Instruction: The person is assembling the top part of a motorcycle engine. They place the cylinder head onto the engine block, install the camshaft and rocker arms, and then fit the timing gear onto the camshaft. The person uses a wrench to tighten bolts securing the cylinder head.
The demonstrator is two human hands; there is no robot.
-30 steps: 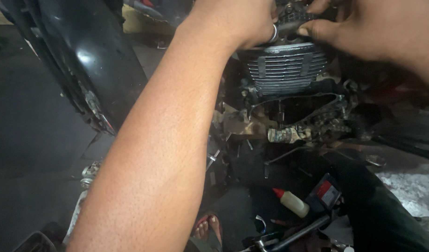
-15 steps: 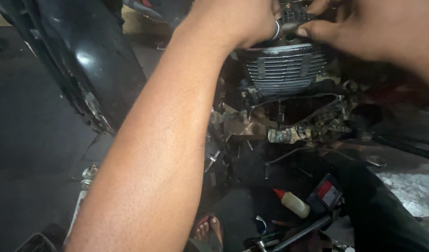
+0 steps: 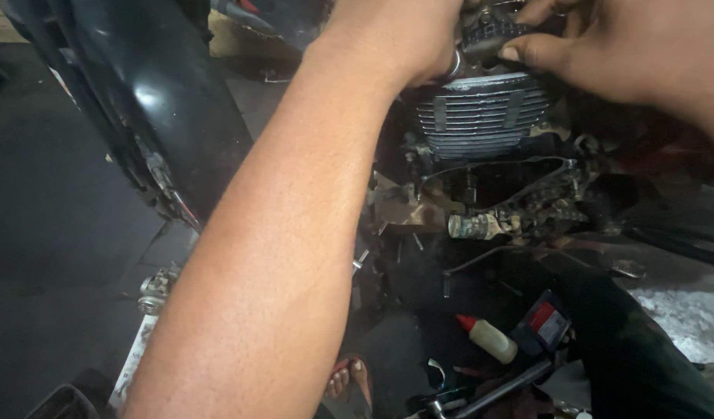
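Both hands, left hand [image 3: 396,39] and right hand [image 3: 644,54], clench their grip on the dark engine part [image 3: 485,39] atop the finned cylinder [image 3: 481,116].

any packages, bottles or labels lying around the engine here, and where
Small squeeze bottle: on the floor below the finned engine cylinder, lying tilted; cream body, red pointed cap.
Dark flat box: just right of the bottle, tilted; black with a red and white label panel, print too small to tell.
No signs or screens show.
Both hands, left hand and right hand, are up at the cylinder's top, away from these.
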